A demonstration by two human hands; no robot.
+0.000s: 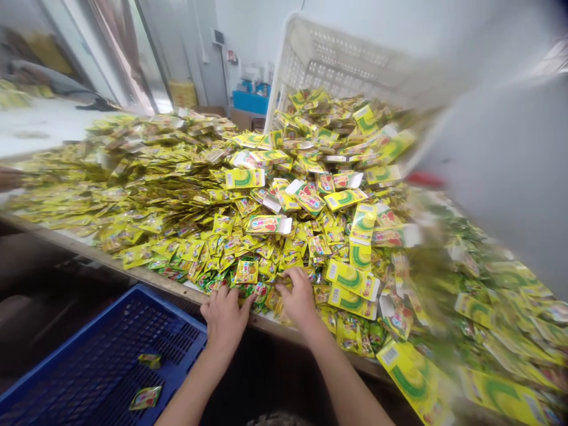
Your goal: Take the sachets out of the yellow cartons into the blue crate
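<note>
My left hand (225,316) rests at the table's front edge, fingers spread over small green sachets (260,290) and its thumb stretched to the right. Beside it, my right hand (299,299) has thumb and forefinger brought together low in the pile; what lies between them is hidden. A yellow sachet (247,272) lies just beyond the gap between my hands. Right of my right hand are flat yellow-and-green boxes (352,279). A thick heap of yellow sachets (168,189) spreads over the table, with more small boxes (268,225) on top.
A white crate (277,77) lies tipped at the back, boxes spilling from its mouth. Below left, a blue basket (89,331) holds a few sachets. A blurred grey shape (501,177) fills the right side. More boxes (417,378) lie at the front right, smeared by motion.
</note>
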